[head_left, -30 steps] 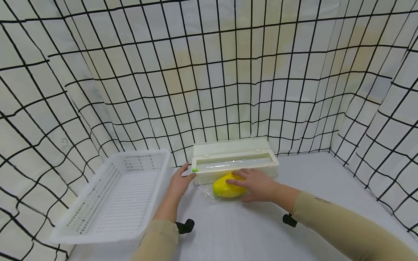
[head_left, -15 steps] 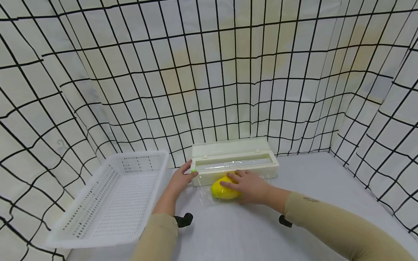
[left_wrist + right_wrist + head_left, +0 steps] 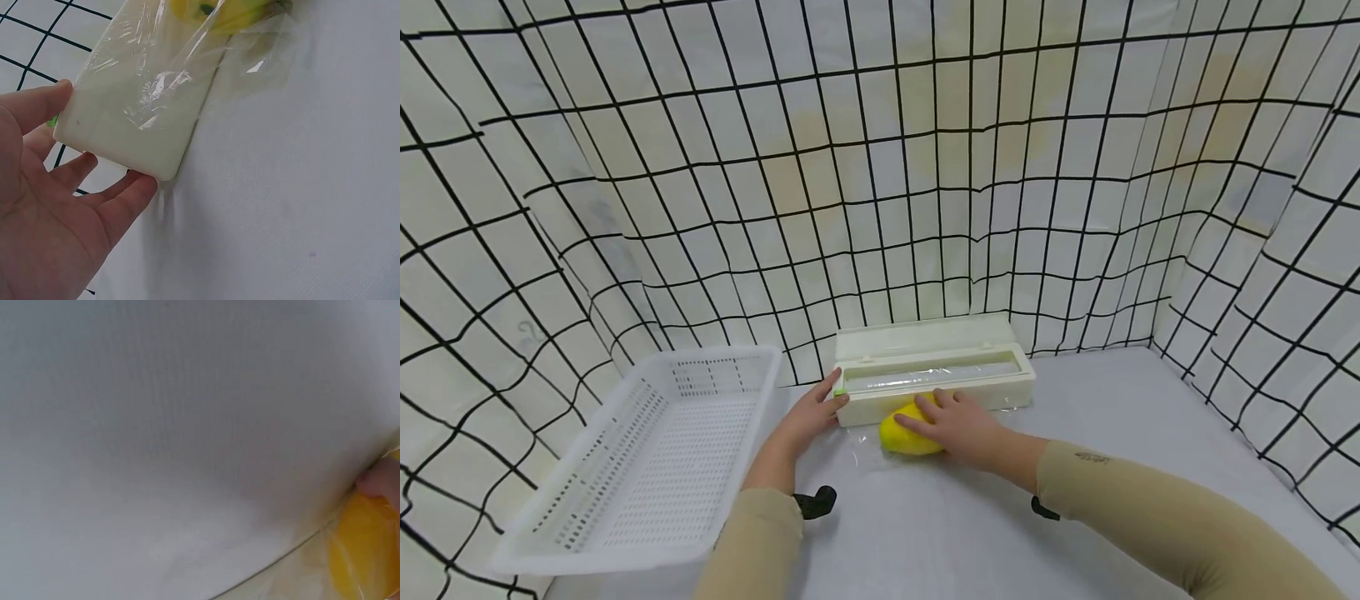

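A cream cling-film dispenser box [image 3: 934,374] lies at the back of the table with its lid up. My left hand [image 3: 811,414] holds its left end [image 3: 134,119], thumb on top beside the green slider [image 3: 841,392] and fingers under the corner. Clear film [image 3: 247,56] runs out from the box over a yellow fruit [image 3: 904,435] just in front of it. My right hand [image 3: 952,425] lies over the fruit, fingers spread along its top. In the right wrist view only a fingertip [image 3: 380,481] and the yellow fruit [image 3: 359,550] under film show.
A white perforated plastic basket [image 3: 655,454] stands at the left of the grey table [image 3: 1112,433]. Grid-patterned cloth walls [image 3: 880,183] close in the back and both sides. Bare table surface lies to the right of the box.
My right hand and the fruit have slid a little left and closer to the dispenser box. The left hand has kept its hold on the box end.
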`<state>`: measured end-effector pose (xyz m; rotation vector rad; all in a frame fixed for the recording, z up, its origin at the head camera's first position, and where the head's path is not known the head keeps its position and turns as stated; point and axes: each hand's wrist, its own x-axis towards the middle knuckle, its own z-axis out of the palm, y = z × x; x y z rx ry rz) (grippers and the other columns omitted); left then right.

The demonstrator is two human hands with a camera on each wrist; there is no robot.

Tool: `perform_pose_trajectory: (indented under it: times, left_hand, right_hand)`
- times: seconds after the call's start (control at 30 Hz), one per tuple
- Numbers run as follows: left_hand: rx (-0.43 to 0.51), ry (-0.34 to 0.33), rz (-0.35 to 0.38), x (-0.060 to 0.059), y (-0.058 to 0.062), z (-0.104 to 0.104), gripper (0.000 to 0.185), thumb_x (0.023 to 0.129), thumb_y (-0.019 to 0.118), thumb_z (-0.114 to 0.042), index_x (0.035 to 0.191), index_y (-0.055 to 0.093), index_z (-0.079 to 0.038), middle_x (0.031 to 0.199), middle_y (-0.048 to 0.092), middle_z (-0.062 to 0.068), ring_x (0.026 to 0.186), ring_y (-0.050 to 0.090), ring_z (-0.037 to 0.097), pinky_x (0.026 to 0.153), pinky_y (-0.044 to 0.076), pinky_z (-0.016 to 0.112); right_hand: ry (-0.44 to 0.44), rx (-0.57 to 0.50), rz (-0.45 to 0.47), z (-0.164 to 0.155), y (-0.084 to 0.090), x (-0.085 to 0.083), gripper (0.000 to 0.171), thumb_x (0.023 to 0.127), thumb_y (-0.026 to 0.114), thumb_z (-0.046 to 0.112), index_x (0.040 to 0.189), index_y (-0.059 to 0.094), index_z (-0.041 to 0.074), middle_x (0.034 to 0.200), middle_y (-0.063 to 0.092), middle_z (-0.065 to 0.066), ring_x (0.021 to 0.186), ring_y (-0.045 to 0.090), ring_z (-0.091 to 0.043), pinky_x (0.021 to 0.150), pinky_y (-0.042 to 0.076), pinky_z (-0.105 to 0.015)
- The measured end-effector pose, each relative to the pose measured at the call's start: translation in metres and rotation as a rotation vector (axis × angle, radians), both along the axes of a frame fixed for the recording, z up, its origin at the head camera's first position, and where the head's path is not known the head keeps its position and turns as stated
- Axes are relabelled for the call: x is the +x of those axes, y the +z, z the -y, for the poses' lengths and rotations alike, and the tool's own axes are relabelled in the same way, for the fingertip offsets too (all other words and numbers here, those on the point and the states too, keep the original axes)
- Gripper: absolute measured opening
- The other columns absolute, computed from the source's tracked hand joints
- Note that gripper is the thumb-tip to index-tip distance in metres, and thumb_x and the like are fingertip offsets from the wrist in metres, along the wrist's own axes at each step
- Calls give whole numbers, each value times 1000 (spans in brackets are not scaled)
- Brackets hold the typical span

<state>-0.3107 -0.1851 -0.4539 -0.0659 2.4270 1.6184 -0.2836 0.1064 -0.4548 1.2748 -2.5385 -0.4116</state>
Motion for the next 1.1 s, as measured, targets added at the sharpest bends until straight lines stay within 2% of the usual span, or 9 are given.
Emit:
perform_pose_trajectory:
  times: [0.1,0.23,0.37,0.53,0.67,0.77,0.97,1.1]
  left_hand:
    - [76,-9,-4,-2,-1,-1,67,101,58,-27,159,24,-25,163,19,13,134,47,35,108,40,48]
    - [115,23,-27,-4,-2,-3,66,100,60,-29,157,29,-19,162,22,14,127,53,35,101,48,45]
    - [107,48,-47,-4,-2,-5,64,100,60,-29,156,32,-19,161,24,15,125,55,34,98,50,45]
    - [67,26,-62,-3,-1,-5,62,101,58,-31,156,32,-21,161,25,17,123,57,33,97,51,43]
    - [49,1,-60,-2,-2,-3,61,102,56,-31,157,31,-22,160,26,16,122,58,32,97,50,42]
    - [41,-28,-52,-1,-1,-1,62,103,54,-31,158,27,-24,160,27,16,124,56,32,100,49,43]
    - [52,-80,-29,-1,0,4,64,104,53,-30,159,20,-25,160,26,16,129,52,33,104,44,45]
    - [18,-84,-37,-1,-2,5,66,102,56,-31,159,22,-27,161,24,15,127,54,32,103,46,43]
  right_hand:
    - [-1,-7,2,-2,0,0,82,88,75,37,155,28,36,149,45,-11,124,49,-36,96,47,-45]
    - [11,-45,29,-9,3,0,84,85,77,34,155,29,34,147,44,-12,124,48,-34,99,46,-47]
    - [29,-84,73,-16,5,-3,89,82,79,29,155,28,33,146,43,-13,126,46,-33,99,45,-48]
    - [47,-92,123,-24,11,-7,92,80,79,28,156,26,33,147,41,-12,126,46,-32,101,45,-47]
    - [50,-157,203,-29,25,-6,91,77,78,29,154,30,31,143,44,-9,119,52,-28,97,49,-44]
    - [35,-220,270,-31,37,-5,91,73,77,30,152,33,31,139,46,-6,111,55,-23,89,52,-40]
    - [19,-282,347,-32,55,-5,91,70,75,29,151,35,31,137,46,0,102,54,-15,82,51,-32]
    - [7,-310,398,-31,64,-5,93,68,75,29,152,35,32,136,45,5,99,51,-10,81,49,-29]
